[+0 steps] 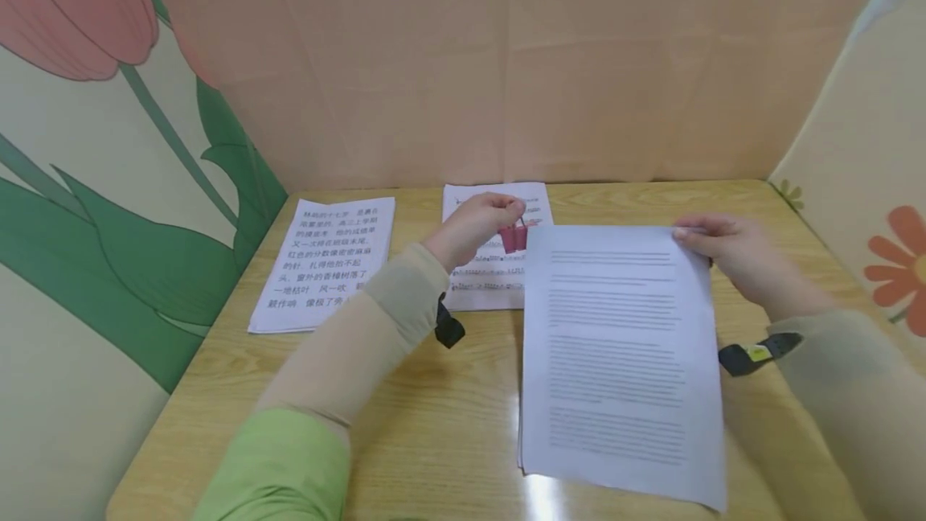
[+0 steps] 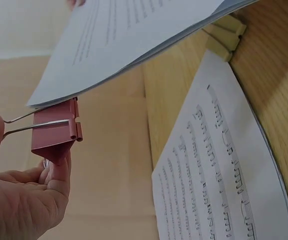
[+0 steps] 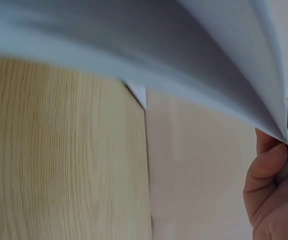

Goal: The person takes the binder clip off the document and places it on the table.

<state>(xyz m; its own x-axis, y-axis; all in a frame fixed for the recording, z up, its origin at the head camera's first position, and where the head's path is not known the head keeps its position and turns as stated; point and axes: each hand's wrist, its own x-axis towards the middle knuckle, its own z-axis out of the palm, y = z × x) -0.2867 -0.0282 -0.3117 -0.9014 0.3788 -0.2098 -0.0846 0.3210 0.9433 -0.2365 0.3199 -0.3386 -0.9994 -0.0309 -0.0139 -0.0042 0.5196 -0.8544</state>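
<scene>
My left hand holds a dark pink binder clip by its wire handles, thumb on one side and fingers on the other. The clip's mouth lies right at the corner edge of a stack of printed sheets in the left wrist view. At that stack's upper right corner, my right hand pinches the paper between thumb and fingers. The sheets hang tilted above the table, and their edges fan slightly apart in the right wrist view.
Behind my left hand lies a sheet-music stack, with a yellow binder clip at its corner in the left wrist view. Farther left is a stack with large Chinese print. The wooden table meets a peach-coloured back wall.
</scene>
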